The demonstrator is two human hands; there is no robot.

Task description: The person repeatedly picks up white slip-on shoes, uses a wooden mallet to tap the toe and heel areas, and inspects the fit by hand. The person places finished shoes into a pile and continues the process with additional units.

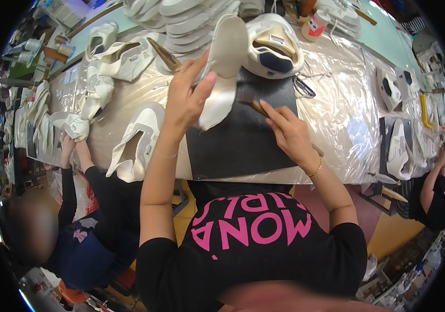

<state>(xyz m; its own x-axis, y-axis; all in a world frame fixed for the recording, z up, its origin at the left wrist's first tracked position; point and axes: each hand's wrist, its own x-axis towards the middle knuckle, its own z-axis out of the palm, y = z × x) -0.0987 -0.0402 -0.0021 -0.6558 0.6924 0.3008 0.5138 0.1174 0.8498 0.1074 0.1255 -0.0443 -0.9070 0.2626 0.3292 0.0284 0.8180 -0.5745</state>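
Observation:
My left hand [187, 94] is closed around a flat, off-white shoe piece [228, 49], sole-like in outline, held up over a black mat [243, 140]. A brown, pointed, blade-like thing [163, 54] shows beside the left fingers; whether they hold it I cannot tell. In my right hand [291, 136] is a brush [256, 106] with a wooden handle, its dark end pointing left toward the lower part of the shoe piece, apart from it. Beyond the mat's far edge sits a white shoe upper [271, 47] with a dark navy patch inside.
Stacked white shoe parts [188, 23] rise at the back. A white cup [316, 25] stands far right of them. More white uppers [138, 140] lie on the plastic-covered table [336, 125]. Co-workers sit left and right, one with hands on a shoe upper [71, 125].

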